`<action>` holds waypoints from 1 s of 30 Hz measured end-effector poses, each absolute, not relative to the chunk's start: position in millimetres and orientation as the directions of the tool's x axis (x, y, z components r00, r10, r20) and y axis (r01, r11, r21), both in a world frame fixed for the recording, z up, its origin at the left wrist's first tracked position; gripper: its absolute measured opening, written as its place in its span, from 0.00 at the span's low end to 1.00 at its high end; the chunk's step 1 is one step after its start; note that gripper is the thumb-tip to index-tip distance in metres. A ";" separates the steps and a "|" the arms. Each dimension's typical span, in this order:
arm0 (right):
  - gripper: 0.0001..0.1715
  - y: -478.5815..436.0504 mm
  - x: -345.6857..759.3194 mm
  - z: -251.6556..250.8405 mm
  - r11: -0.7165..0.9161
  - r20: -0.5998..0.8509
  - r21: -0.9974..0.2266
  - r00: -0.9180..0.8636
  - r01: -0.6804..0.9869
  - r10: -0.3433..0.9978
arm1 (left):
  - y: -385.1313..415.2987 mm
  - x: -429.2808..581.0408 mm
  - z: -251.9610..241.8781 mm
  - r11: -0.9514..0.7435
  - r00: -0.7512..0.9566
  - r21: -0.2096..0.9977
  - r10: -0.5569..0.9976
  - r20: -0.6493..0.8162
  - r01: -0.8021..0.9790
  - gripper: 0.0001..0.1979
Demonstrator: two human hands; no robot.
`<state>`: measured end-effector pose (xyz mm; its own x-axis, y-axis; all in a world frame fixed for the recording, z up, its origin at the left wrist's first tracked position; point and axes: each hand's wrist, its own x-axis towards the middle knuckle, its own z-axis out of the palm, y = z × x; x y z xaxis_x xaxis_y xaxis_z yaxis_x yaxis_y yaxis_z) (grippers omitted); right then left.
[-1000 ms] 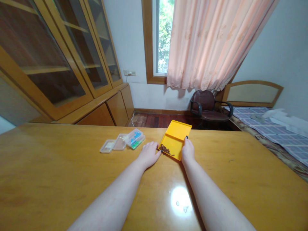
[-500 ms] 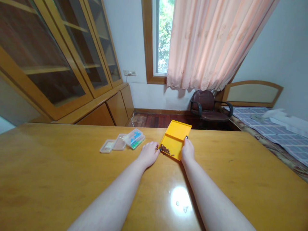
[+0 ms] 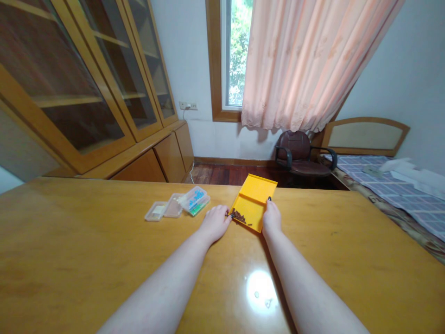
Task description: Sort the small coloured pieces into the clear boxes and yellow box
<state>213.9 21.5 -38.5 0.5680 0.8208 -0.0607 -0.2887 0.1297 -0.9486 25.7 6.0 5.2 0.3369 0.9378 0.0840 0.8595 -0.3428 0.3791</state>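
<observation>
An open yellow box (image 3: 255,208), tilted with its hinged lid away from me, lies toward the far edge of the wooden table. Small dark brown pieces (image 3: 238,215) are heaped in its near left corner, with a stray one along the near rim. My right hand (image 3: 272,219) is closed on the right side of the box, its thumb with a dark nail over the rim. At the near left corner is my left hand (image 3: 217,221), fingers curled together beside the brown pieces. What its fingertips hold, if anything, is too small to make out.
Left of my left hand, clear plastic cases (image 3: 174,205) stand open; one (image 3: 195,198) holds blue and green bits. Beyond the wooden table (image 3: 104,250) are a brown armchair (image 3: 295,148), a bed (image 3: 375,171) and a glass-fronted cabinet (image 3: 135,139).
</observation>
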 end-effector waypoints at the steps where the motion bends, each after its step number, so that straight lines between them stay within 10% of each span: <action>1: 0.19 21.0 213.4 -37.4 0.124 -0.069 -0.947 0.566 -0.295 0.822 | 6.6 25.4 4.3 -0.348 0.340 0.378 0.936 0.090 0.858 0.08; 30: 0.22 26.9 218.9 -43.7 0.155 -0.062 -0.944 0.618 -0.291 0.783 | 10.9 19.2 -1.0 -0.395 0.379 0.398 0.917 0.123 0.828 0.06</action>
